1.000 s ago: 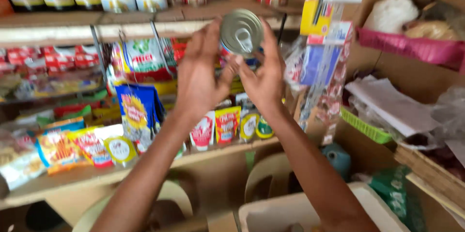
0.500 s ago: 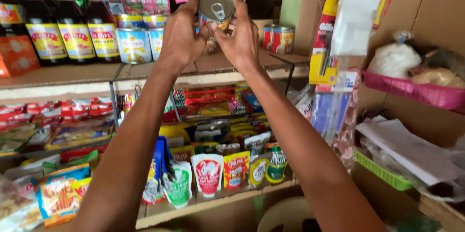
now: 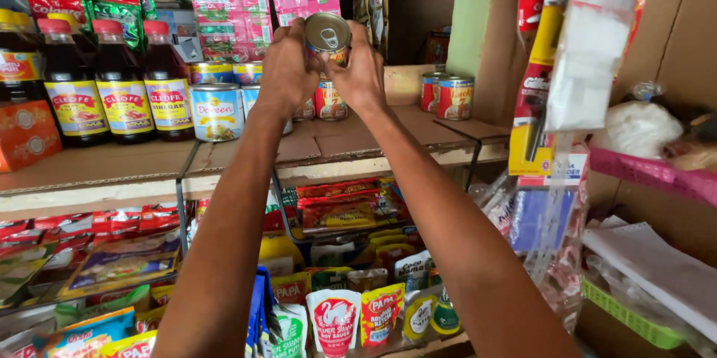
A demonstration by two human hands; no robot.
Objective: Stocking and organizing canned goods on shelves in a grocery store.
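Both hands are raised over a cardboard-lined shelf (image 3: 112, 160) and share one small tin can (image 3: 328, 32), held with its silver pull-tab lid facing the camera. The left hand (image 3: 287, 66) is curled around the can's left side, fingers wrapped behind it and the thumb near the rim. The right hand (image 3: 363, 74) closes on the right side, fingers pressed to the can's wall, so the can sits clamped between the two palms, above the shelf and clear of its surface. Just below and behind the hands stand two red-labelled cans (image 3: 323, 102), partly hidden by the wrists. To the left is a short row of blue-and-white cans (image 3: 216, 110), stacked two high, and beyond them dark sauce bottles (image 3: 119, 81) with red caps and yellow labels. Farther right on the same shelf, near a green post (image 3: 478, 14), sit two more red cans (image 3: 446, 95), well apart from the hands. Pink sachet strips (image 3: 231, 10) hang behind the blue cans. Under the shelf, between the forearms, small pouches (image 3: 334, 321) of sauce stand in a row on a lower rack. At the right, a pink basket (image 3: 650, 171) holds a white bag.
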